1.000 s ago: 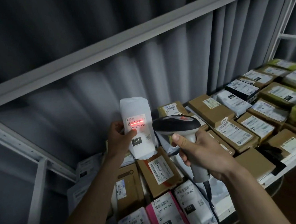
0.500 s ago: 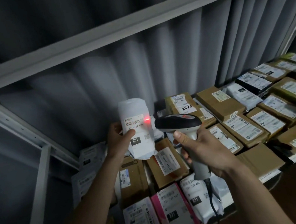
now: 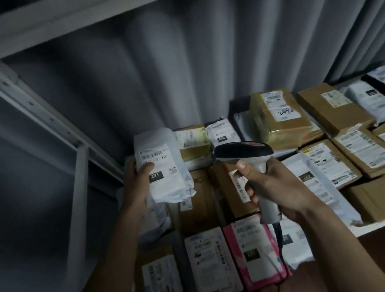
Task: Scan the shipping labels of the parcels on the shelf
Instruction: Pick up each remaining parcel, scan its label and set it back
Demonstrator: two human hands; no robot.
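Nearest me, a pink mailer [image 3: 256, 252] labelled 231 lies flat on the shelf [image 3: 382, 223] among cardboard boxes. Above it my right hand [image 3: 277, 184] wraps its grip around the handle of the barcode scanner [image 3: 246, 157], whose black head points left. Just beside it, my left hand [image 3: 138, 181] holds a white poly parcel [image 3: 163, 167] upright, thumb pressed on its shipping label [image 3: 159, 164] reading 239 K01 and 231. Farther back, a taped brown box [image 3: 278, 118] sits against the grey curtain [image 3: 179, 64].

Two bare forearms, no sleeves, bare hands [image 3: 141, 181]
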